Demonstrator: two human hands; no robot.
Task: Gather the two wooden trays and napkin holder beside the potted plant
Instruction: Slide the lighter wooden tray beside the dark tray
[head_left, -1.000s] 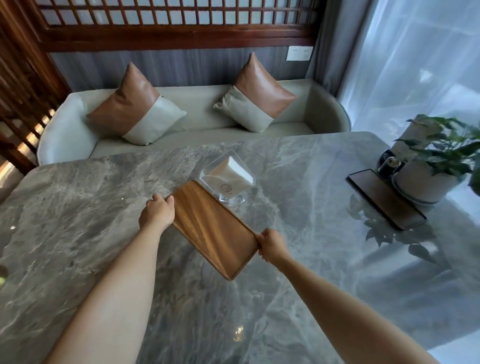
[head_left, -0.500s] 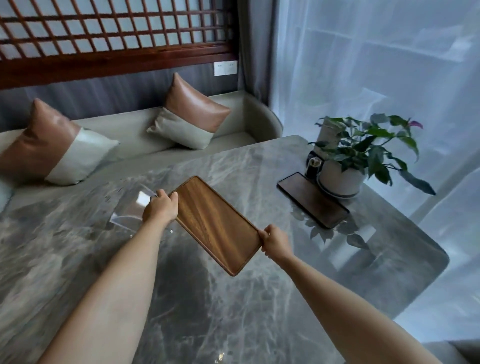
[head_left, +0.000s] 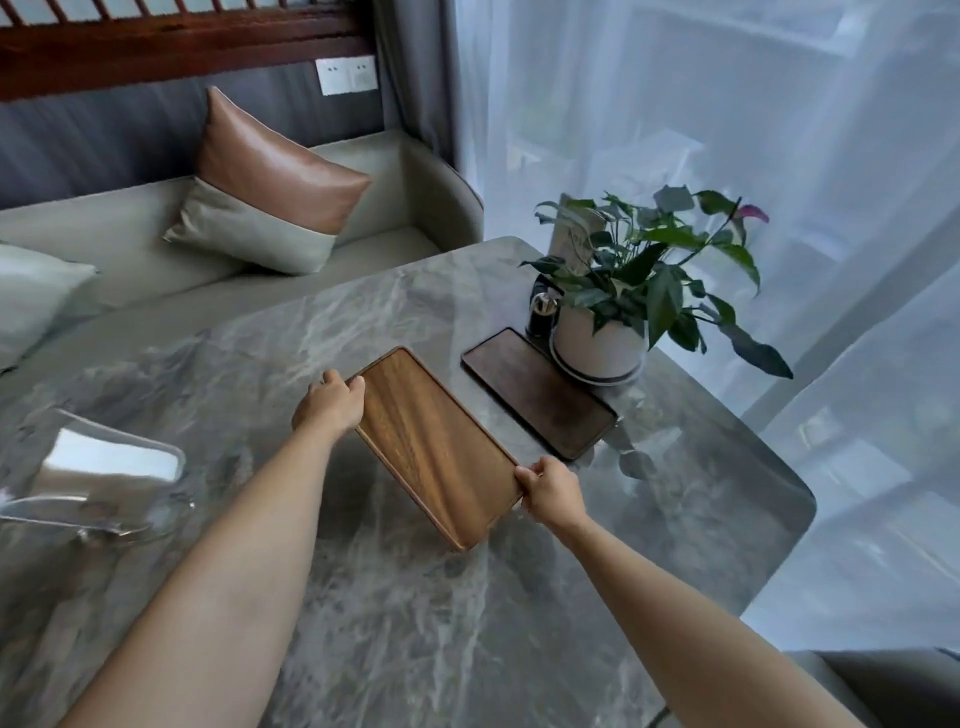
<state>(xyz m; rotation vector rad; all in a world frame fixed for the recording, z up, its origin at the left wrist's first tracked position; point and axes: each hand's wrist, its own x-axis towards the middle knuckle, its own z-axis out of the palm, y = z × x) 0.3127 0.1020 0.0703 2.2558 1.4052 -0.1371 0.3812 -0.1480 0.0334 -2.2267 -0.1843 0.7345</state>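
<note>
I hold a light wooden tray (head_left: 436, 447) above the grey marble table (head_left: 467, 623), tilted. My left hand (head_left: 330, 402) grips its far left edge and my right hand (head_left: 550, 491) grips its near right corner. A darker wooden tray (head_left: 540, 400) lies flat on the table just to the right, next to the potted plant (head_left: 623, 291) in its white pot. The clear napkin holder (head_left: 104, 473) with white napkins stands at the left of the table, apart from both hands.
A small dark object with a metal knob (head_left: 540, 309) and an upright card stand behind the pot. A sofa (head_left: 260, 249) with cushions runs along the table's far side. Sheer curtains hang on the right, past the table's rounded edge. A grey chair back (head_left: 883, 686) sits at the lower right.
Both hands have carried the light tray to the right, closer to the dark tray and the plant. The napkin holder stays behind at the left.
</note>
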